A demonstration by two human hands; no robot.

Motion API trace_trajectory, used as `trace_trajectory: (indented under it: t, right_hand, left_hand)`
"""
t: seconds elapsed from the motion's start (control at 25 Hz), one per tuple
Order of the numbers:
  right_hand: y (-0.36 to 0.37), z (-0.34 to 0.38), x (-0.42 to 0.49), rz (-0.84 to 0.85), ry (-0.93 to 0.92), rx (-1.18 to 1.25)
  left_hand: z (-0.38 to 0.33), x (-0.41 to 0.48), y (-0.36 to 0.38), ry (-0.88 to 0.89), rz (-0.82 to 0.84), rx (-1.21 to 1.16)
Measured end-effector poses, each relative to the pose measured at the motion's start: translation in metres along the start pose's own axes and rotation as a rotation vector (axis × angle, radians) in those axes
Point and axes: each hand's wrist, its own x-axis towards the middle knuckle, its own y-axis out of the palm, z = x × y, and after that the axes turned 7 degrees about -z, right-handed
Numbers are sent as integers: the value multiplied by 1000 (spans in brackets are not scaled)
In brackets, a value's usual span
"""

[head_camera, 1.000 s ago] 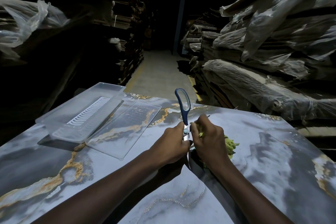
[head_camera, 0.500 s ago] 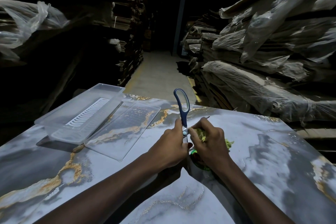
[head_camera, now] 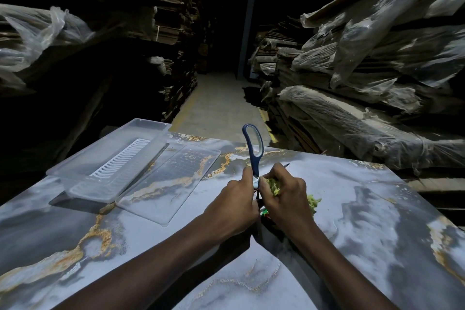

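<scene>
A blue-handled tool (head_camera: 253, 148) with a loop at its top stands upright over the marbled table (head_camera: 377, 221). My left hand (head_camera: 232, 205) grips its lower part, which is hidden by my fingers. My right hand (head_camera: 284, 196) sits just right of it, fingers curled round a clump of green shredded matter (head_camera: 273, 185). More green shreds (head_camera: 313, 202) lie on the table behind my right hand. A thin dark tip (head_camera: 286, 165) pokes out above the right hand's fingers. Something red and green (head_camera: 265, 214) shows between my wrists, too hidden to identify.
A clear plastic container (head_camera: 83, 181) with a white slotted insert (head_camera: 120, 161) sits at the table's far left. Its clear flat lid (head_camera: 171, 178) lies beside it. Plastic-wrapped stacks (head_camera: 364, 108) stand at the right, dark shelving at the left, and an aisle floor (head_camera: 216, 108) beyond.
My right hand has shifted slightly up and left against the tool, with the green clump now showing between its fingers. The left hand and the tool stay in place.
</scene>
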Motion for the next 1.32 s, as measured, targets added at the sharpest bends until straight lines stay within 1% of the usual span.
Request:
trace_trajectory:
  t: [0.04,0.16,0.28,0.36,0.44,0.56,0.64,0.72,0.84,0.92,0.96,1.0,1.08,1.12,1.16,1.2,1.24,1.32]
  right_hand:
    - [1,0,-3,-22,-1,6]
    - [0,-2,-3,-16,-7,-8]
    - [-4,-9,3,-95,88,-49]
    - [-4,-8,0,-19,49,11]
    - [-3,-6,-2,45,7,-20]
    - [-7,-12,6,-57,90,-60]
    - [-9,-12,6,-34,85,-27]
    - [-10,-10,5,-8,70,-49]
    - [-9,-9,5,-71,102,-71]
    - [-8,-5,4,8,47,-25]
    - [-8,-4,2,35,24,-42]
    - [-7,-5,2,20,31,-78]
    - [-7,-8,4,-71,109,-111]
    - [-7,-8,5,-68,103,-82]
    - [-7,-7,4,-25,71,-50]
    - [-7,-5,3,18,44,-43]
    - [-7,-4,2,24,40,-67]
    - [-7,-6,3,-52,99,-124]
  left_hand:
    - [0,0,0,-1,1,0]
    - [1,0,0,-2,9,-9]
    - [2,1,-2,-20,38,-7]
    - [2,1,-2,-13,37,-16]
    - [2,2,-3,1,38,-14]
    - [0,0,-2,-6,38,0]
    - [-1,0,-1,0,37,2]
    - [-2,-1,-1,12,38,7]
    - [-1,0,-1,10,25,0]
    - [0,-1,-1,18,21,-9]
    - [0,-1,-1,21,22,-10]
    - [1,-1,-1,21,22,-5]
    - [1,-1,-2,19,23,11]
    - [1,-1,-2,19,15,6]
    - [1,-1,-2,24,9,-7]
    - [2,-1,-1,27,9,-17]
    - [1,-1,-1,30,11,-13]
    - [2,-1,-1,23,18,12]
